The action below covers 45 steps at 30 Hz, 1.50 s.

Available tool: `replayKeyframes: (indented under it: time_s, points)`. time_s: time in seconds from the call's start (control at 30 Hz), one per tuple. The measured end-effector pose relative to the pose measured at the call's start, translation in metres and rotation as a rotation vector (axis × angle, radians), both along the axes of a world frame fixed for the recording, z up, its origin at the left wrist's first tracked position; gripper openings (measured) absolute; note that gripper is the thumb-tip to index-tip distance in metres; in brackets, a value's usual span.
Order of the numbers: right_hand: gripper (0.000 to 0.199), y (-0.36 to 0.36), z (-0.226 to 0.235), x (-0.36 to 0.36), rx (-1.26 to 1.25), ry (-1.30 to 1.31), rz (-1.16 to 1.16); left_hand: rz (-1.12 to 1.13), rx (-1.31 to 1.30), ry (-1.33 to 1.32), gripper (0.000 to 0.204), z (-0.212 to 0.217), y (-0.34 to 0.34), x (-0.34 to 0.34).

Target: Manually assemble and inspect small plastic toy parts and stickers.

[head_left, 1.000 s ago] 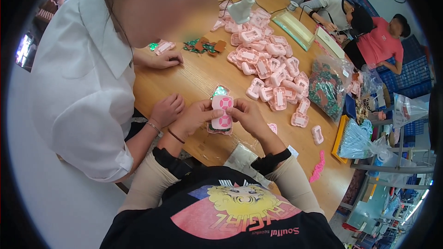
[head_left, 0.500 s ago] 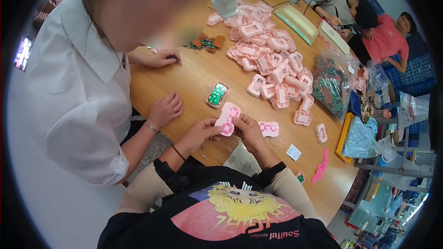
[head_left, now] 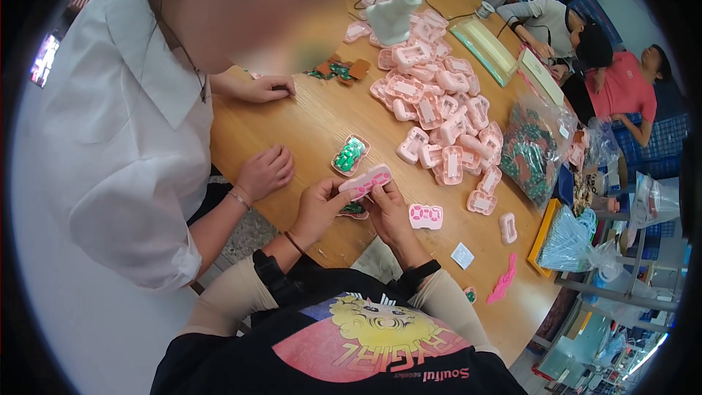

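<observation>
Here, the left hand (head_left: 318, 211) and right hand (head_left: 390, 213) pinch the pink panel (head_left: 363, 183) by the near edge of the desk (head_left: 314, 126); light, even rim pressure should steady it.

And it's soft, even light on my table (head_left: 311, 128), glare (head_left: 45, 60) at the left rim, corners fisheye-black, one blurred patch (head_left: 267, 18) up top!

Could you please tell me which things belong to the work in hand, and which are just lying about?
Likely in the work:
pink panel, in left hand and right hand
green-filled pink shell
pile of pink shells

Seemingly just lying about:
white square slip
bagged pale-blue items
</observation>
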State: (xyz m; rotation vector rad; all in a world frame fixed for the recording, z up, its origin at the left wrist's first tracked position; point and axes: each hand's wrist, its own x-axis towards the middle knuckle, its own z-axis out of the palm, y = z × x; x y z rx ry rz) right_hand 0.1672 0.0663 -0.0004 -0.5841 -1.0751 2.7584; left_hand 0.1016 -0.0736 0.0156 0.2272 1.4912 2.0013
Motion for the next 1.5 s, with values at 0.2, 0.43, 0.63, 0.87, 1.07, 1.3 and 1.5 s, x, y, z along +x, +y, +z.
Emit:
replayKeyframes:
  time_s: [0.2,0.43,0.63,0.87,1.07,1.3,1.5]
  points:
    - [0.020,0.002,0.017,-0.005,0.154,-0.156,0.042,0.028,-0.044,-0.221,0.019,-0.010,0.000,-0.001]
    - [0.017,0.064,0.074,-0.040,1.648,0.002,0.919,0.098,-0.009,0.121,0.025,0.000,0.006,-0.005]
    - [0.021,0.057,0.086,-0.055,1.346,0.139,0.938,-0.267,0.016,0.022,0.033,0.003,0.004,-0.021]
    - [0.018,0.053,0.026,-0.038,0.590,-0.267,0.393,0.220,0.027,-0.027,0.023,-0.018,0.008,-0.025]
    - [0.017,0.052,0.002,-0.051,0.450,-0.341,0.310,0.311,0.034,-0.098,0.020,-0.033,0.023,-0.016]
    - [0.018,0.073,-0.011,-0.104,0.862,-0.268,0.421,0.424,0.087,-0.191,0.020,-0.045,0.042,-0.021]
    - [0.017,0.072,-0.018,-0.120,0.989,-0.288,0.449,0.396,-0.097,-0.179,0.019,-0.052,0.042,-0.020]
